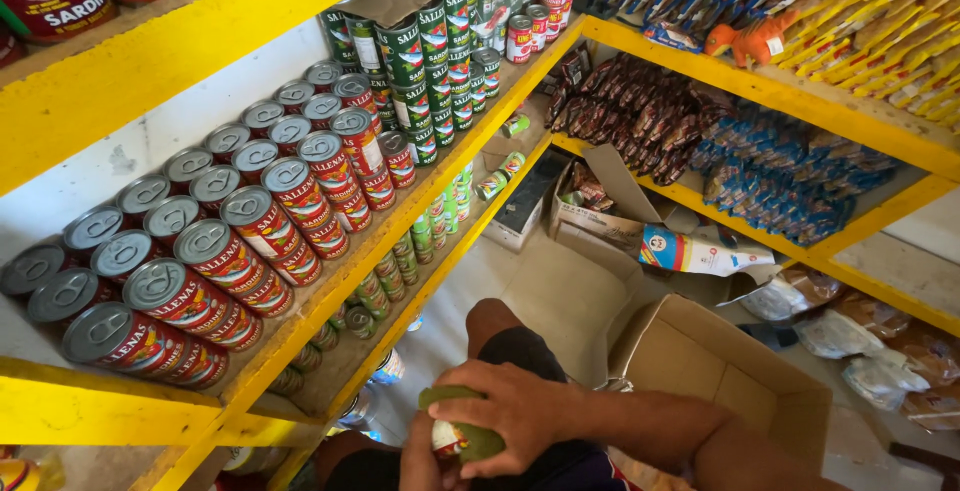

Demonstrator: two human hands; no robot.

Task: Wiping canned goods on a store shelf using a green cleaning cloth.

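Right hand (515, 413) closed over a green-labelled can (462, 434) at the bottom centre of the frame; left hand (422, 459) grips the same can from below, largely hidden; open cardboard box (745, 381) just right of the hands; red-labelled cans (215, 261) stand in rows on the yellow shelf (130, 411) at left; green cans (425, 51) stacked upper centre.

The green can (470, 438) sits low in the view, over the person's lap, well below the yellow shelves. It is a small round tin with an olive-green wrapper and a patch of white and red on its label (most of that label is hidden). It lies tilted on its side, one rounded end pointing up and to the left. Fingers cover its right half, so only the left part shows.
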